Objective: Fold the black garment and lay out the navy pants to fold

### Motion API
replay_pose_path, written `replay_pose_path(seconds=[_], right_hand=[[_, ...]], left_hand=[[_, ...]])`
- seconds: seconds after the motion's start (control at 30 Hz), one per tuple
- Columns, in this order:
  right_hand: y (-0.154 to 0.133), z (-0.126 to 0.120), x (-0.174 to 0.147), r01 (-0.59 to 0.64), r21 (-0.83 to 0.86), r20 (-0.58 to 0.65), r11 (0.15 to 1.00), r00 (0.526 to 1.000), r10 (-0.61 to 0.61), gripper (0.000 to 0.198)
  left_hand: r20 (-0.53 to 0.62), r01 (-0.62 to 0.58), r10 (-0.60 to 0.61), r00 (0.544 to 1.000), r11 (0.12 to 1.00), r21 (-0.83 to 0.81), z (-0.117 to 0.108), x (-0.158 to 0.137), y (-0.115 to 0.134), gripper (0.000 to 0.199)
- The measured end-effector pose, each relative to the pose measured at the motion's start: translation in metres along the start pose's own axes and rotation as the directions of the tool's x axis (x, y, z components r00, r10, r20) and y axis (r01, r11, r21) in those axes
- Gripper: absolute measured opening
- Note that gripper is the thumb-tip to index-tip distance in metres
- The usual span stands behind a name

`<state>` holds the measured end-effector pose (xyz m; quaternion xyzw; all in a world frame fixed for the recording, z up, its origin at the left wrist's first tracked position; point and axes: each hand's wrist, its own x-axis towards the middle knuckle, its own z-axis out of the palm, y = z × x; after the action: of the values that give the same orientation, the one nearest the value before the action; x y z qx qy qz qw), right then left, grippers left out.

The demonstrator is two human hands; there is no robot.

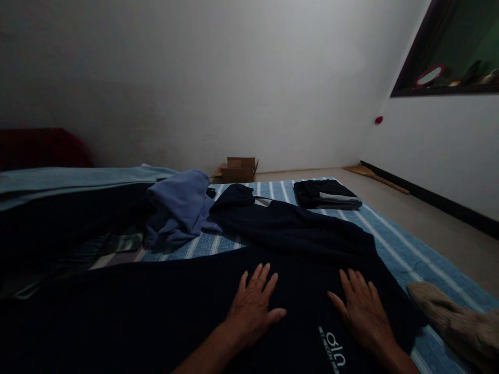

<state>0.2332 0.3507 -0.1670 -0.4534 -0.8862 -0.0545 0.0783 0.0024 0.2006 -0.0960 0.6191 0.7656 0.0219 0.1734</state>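
Dark navy sweatpants (156,311) lie spread across the bed in the head view, with white lettering (335,348) low on the right. One trouser leg (296,223) bends back along the far side and ends in a gathered cuff (237,195). My left hand (253,301) rests palm down on the middle of the fabric, its fingers apart. Just right of the lettering, my right hand (362,306) also lies flat on the cloth with its thumb spread. Neither hand grips anything.
A crumpled blue-violet cloth (179,208) and more clothes lie left. Folded dark clothes (323,195) sit on the striped bedsheet (421,270) at the far right. A fuzzy brown item (452,317) is at the right edge. Beyond the bed stands a cardboard box (239,169).
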Motion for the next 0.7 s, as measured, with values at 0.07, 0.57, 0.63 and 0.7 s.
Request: replay_pose_path(seconds=[0.07, 0.57, 0.63, 0.7], right_hand=[[0.000, -0.001, 0.000, -0.006, 0.001, 0.016, 1.000, 1.000, 0.006, 0.071], [0.007, 0.013, -0.003, 0.082, 0.001, -0.195, 0.997, 0.977, -0.080, 0.070], [0.008, 0.012, -0.003, 0.117, 0.005, -0.263, 0.993, 0.958, -0.111, 0.066], [0.010, 0.011, -0.005, 0.168, 0.023, -0.340, 0.986, 0.928, -0.150, 0.059]], left_hand=[[0.022, 0.025, -0.025, 0.999, 1.000, -0.009, -0.005, 0.001, 0.008, 0.072], [-0.117, -0.199, 0.191, 0.975, 0.978, -0.059, 0.030, 0.048, 0.059, 0.072], [-0.165, -0.237, 0.227, 0.960, 0.970, -0.044, 0.026, 0.053, 0.066, 0.057], [-0.215, -0.331, 0.315, 0.924, 0.943, -0.040, 0.022, 0.062, 0.076, 0.039]])
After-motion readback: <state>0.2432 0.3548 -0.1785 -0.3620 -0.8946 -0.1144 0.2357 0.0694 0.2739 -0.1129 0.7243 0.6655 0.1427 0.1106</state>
